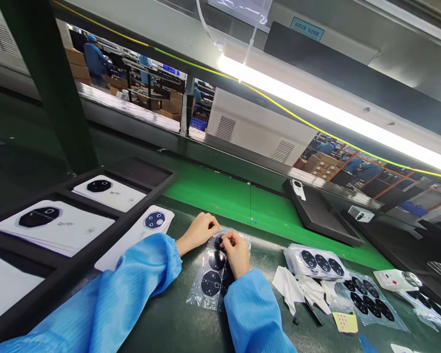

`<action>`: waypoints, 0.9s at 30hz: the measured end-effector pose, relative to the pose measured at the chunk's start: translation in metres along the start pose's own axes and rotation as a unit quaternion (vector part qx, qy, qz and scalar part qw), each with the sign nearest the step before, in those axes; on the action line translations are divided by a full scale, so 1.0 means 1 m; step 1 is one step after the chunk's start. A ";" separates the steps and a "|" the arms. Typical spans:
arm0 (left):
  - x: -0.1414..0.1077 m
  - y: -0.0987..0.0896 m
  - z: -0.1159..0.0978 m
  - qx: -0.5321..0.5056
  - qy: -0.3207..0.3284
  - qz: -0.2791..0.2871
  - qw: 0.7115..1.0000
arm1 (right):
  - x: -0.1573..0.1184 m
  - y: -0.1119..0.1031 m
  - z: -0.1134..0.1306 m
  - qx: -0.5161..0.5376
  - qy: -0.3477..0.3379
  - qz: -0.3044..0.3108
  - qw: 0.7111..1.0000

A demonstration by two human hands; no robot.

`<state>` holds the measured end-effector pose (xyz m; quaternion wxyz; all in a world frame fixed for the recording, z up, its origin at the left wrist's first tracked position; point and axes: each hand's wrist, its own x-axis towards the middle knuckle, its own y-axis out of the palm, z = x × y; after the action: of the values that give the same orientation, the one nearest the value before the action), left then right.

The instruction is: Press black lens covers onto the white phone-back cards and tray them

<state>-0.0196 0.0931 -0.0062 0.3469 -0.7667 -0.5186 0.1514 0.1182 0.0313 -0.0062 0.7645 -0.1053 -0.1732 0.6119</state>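
A clear plastic sheet (194, 296) holding several round black camera lens covers (210, 283) lies on the dark green bench in front of me. My right hand (237, 252) is over the sheet's upper right part, its thumb and fingers pinched at one of the black covers. What sits between those fingertips is too small to make out. At the sheet's top edge, my left hand (199, 231) curls with thumb and fingertips drawn together; whatever they grip is hidden. Blue sleeves cover both forearms. Just left of my left hand lies a white phone back panel (132, 234) with a dark round camera area.
A black divided tray (69, 235) with stacked white panels stands left. On the right lie a stack of bagged lens covers (312, 262), white cloths (288, 287), another bag of covers (371, 301), a yellow card (345, 322) and a white bottle (395, 279). A black tray (323, 215) stands behind.
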 end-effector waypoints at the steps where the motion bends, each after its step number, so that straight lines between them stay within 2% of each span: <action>1: -0.001 0.001 0.000 0.031 0.005 -0.018 0.999 | -0.001 -0.001 0.000 -0.024 -0.015 -0.009 1.000; 8: -0.007 0.006 -0.002 0.194 0.020 -0.082 0.977 | -0.016 -0.015 -0.006 -0.129 -0.085 -0.028 0.988; 15: -0.007 0.006 -0.003 0.242 0.053 -0.108 0.963 | -0.038 -0.034 -0.019 -0.183 -0.116 -0.016 0.976; 18: -0.008 0.008 -0.009 0.227 0.116 -0.093 0.963 | -0.040 -0.034 -0.022 -0.202 -0.135 -0.007 0.970; 21: -0.008 0.014 -0.016 0.200 0.184 -0.048 0.961 | -0.039 -0.033 -0.023 -0.218 -0.162 0.005 0.962; 24: -0.004 0.020 -0.018 0.179 0.209 -0.014 0.961 | -0.034 -0.038 -0.024 -0.232 -0.194 0.026 0.953; 27: -0.001 0.021 -0.016 0.157 0.217 -0.004 0.964 | -0.022 -0.048 -0.025 -0.247 -0.219 0.029 0.944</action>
<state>0.0046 0.0817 -0.0092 0.5673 -0.7153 -0.4038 0.0596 0.1671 0.0002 -0.0146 0.6400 -0.1588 -0.4788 0.5796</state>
